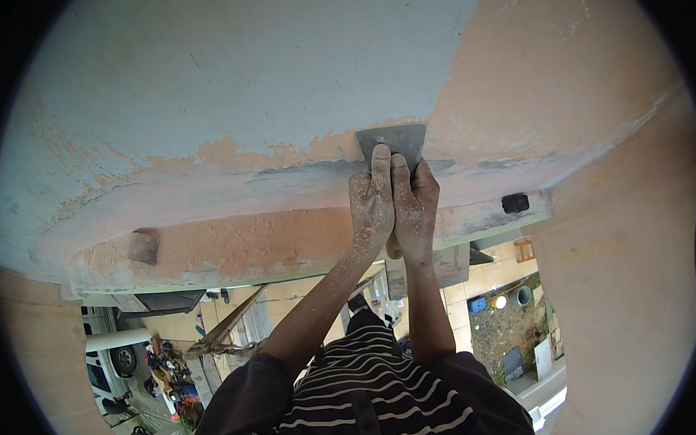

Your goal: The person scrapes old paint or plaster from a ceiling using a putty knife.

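Note:
Both my hands grip one wide-bladed scraper [398, 139], side by side on it, thumbs pressed on the metal blade. My left hand [371, 201] is on the left, dusted with pale flakes; my right hand [415, 205] lies against it. Below them the rounded end of the scraper's handle [394, 248] shows. The blade's edge rests on the painted wall [307, 72], at the border between light blue-grey paint and an exposed peach-coloured layer [502, 85]. A ragged peach strip runs left from the blade. Below it, flakes and dust lie on the ledge [284, 238].
A black fitting [515, 203] is set in the ledge at right, a small square block [144, 246] at left. Far below are a tiled floor [457, 302], a wooden pole [235, 317], a white vehicle [98, 370], a blue container [477, 304] and a planted yard strip.

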`<state>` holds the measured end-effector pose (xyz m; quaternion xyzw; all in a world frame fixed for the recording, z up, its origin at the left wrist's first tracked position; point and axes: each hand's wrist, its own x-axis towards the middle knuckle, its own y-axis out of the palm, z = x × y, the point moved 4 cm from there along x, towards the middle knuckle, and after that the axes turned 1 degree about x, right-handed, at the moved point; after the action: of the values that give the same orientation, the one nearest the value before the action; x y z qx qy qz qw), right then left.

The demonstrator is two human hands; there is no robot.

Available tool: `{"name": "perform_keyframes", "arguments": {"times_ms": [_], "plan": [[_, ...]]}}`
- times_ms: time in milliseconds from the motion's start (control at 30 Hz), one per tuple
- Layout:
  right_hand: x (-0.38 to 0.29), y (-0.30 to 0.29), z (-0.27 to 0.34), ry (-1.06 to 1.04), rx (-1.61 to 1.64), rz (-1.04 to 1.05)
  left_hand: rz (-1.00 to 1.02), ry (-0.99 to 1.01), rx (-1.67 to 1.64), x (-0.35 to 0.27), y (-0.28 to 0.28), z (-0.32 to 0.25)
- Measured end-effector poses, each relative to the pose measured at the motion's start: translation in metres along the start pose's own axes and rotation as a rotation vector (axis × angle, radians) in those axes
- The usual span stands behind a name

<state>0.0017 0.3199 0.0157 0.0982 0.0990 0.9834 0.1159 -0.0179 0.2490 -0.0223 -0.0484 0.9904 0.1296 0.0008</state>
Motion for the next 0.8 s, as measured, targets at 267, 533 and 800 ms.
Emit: {"name": "perform_keyframes", "arguments": {"times_ms": [267, 533, 800], "plan": [[0.001, -0.012, 0.005, -0.006, 0.061, -0.027, 0.032, 0.109, 0.022, -0.001, 0.019, -0.011], [0.011, -0.015, 0.013, -0.041, 0.088, -0.020, 0.041, 0.099, 0.016, 0.000, 0.026, -0.014], [0.010, -0.025, 0.005, -0.062, -0.073, -0.062, 0.041, 0.041, 0.052, 0.001, 0.025, 0.002]]}}
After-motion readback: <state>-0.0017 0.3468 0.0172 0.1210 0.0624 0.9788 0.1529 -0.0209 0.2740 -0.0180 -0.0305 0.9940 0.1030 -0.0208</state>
